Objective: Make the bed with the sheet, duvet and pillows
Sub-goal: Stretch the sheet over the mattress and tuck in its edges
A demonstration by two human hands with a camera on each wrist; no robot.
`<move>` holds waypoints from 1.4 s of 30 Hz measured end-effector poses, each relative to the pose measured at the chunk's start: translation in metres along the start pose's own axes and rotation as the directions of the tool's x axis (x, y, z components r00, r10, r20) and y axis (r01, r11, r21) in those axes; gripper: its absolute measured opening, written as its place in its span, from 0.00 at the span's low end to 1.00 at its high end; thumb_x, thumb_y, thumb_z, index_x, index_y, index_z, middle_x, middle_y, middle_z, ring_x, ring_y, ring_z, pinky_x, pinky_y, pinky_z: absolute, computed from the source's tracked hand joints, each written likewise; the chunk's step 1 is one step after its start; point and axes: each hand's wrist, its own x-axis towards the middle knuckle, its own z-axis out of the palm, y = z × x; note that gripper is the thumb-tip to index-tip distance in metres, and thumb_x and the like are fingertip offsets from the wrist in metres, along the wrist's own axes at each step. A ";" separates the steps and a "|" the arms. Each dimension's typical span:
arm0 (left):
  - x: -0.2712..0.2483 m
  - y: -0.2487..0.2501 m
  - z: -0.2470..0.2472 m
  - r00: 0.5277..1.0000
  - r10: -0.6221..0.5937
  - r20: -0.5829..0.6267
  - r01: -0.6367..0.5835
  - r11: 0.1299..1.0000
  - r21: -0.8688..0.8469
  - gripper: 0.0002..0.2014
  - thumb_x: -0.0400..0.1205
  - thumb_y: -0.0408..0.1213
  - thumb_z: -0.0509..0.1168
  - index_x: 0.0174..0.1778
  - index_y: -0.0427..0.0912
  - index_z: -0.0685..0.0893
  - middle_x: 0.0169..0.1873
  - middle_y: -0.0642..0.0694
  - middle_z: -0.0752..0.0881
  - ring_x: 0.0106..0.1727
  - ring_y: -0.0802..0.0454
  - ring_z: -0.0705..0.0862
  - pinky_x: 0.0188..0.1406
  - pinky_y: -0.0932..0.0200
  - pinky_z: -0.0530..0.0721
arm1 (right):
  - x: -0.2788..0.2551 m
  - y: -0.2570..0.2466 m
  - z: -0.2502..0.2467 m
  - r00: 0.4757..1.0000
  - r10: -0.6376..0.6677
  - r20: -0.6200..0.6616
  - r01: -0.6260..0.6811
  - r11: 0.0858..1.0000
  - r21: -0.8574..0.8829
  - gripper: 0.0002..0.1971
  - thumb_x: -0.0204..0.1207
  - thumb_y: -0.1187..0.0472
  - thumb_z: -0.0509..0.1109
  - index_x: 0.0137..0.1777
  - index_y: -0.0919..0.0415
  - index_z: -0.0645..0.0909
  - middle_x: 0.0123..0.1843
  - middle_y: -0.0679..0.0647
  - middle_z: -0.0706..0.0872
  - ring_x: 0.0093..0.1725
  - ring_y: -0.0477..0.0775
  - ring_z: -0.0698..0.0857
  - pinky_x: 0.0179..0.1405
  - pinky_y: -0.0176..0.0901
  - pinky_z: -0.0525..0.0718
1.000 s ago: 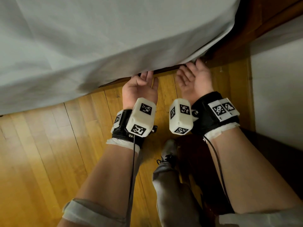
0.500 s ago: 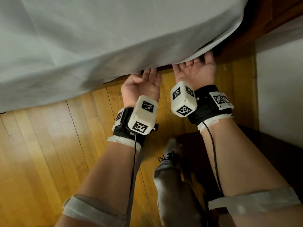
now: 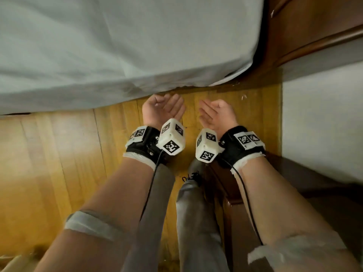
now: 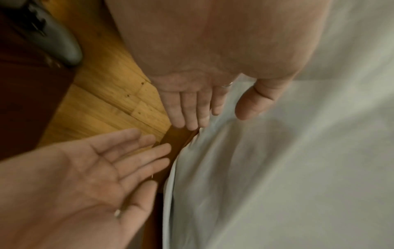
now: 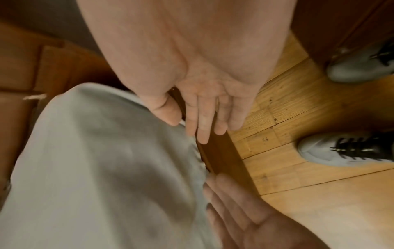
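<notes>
Both hands palm-up at the bed's lower edge, side by side, not touching each other.

Left hand (image 3: 163,109): fingers straight to loosely bent, spread, holding nothing. In the left wrist view its fingertips (image 4: 192,123) reach the hem of the sheet (image 4: 277,168); whether they touch the cloth or stop just short cannot be told (blur). Thumb lies over the sheet side.

Right hand (image 3: 216,112): grip spread, fingers straight, nothing pinched. In the right wrist view its fingers (image 5: 204,128) lie along the dark wooden bed rail (image 5: 221,156), just beside the sheet edge; thumb next to the cloth.

Sheet: pale grey-white, covers the mattress beyond both hands, drawn down over the side, hem at the rail just past the fingertips. Corner of the bed lies beyond and to the right of the right hand.

Below the hands: wooden floor (image 3: 59,154). Grey shoes with black laces (image 5: 345,151) stand on it, on the wrist side of the hands.

Dark wood bed frame (image 3: 314,26) beyond the corner.
</notes>
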 end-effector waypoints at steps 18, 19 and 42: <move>-0.422 0.221 -0.031 0.849 0.525 -0.061 0.098 -0.043 0.994 0.26 0.79 0.50 0.65 0.73 0.48 0.75 0.68 0.43 0.80 0.66 0.42 0.81 0.66 0.45 0.81 | -0.351 -0.014 0.264 0.908 -0.135 0.397 0.385 -0.104 -0.917 0.39 0.71 0.47 0.73 0.82 0.46 0.65 0.81 0.53 0.70 0.78 0.59 0.72 0.76 0.51 0.72; -0.442 0.237 -0.041 0.835 0.547 -0.056 0.107 -0.063 0.992 0.26 0.79 0.51 0.65 0.74 0.48 0.75 0.69 0.43 0.80 0.67 0.42 0.81 0.67 0.46 0.81 | -0.364 -0.006 0.286 0.898 -0.122 0.423 0.406 -0.139 -0.903 0.39 0.70 0.47 0.73 0.82 0.46 0.64 0.81 0.53 0.70 0.78 0.59 0.72 0.76 0.51 0.72; -0.738 0.714 -0.449 0.611 0.777 -0.150 0.187 0.043 0.981 0.24 0.81 0.43 0.63 0.74 0.45 0.76 0.69 0.42 0.80 0.66 0.43 0.81 0.62 0.53 0.80 | -0.514 0.361 0.851 0.740 0.026 0.672 0.650 -0.288 -0.704 0.32 0.75 0.53 0.74 0.78 0.54 0.71 0.76 0.57 0.77 0.73 0.59 0.78 0.74 0.52 0.74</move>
